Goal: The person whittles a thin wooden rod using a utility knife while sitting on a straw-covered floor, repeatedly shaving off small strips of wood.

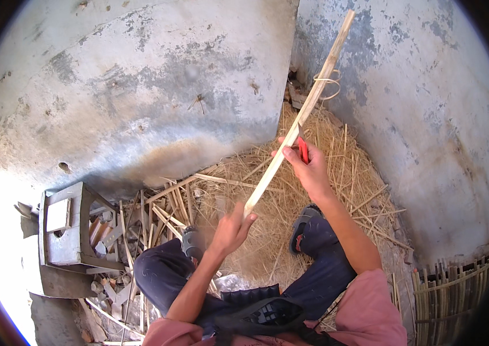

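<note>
Head view shows the left hand [230, 228] clenched on the lower end of a long, pale split-bamboo strip [299, 118], light and springy I judge, slanting over the straw-littered floor [337, 167], right hand [309, 167] gripping a red-handled knife [302, 147] at mid-length

Left hand [231, 226], right hand [308, 167] clenched, raised

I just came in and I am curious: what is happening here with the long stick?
A seated person holds a long bamboo strip slanting upward. The left hand grips its lower end; the right hand presses a red-handled knife against its middle. A thin shaving curls off higher up. Shavings cover the floor.
</note>
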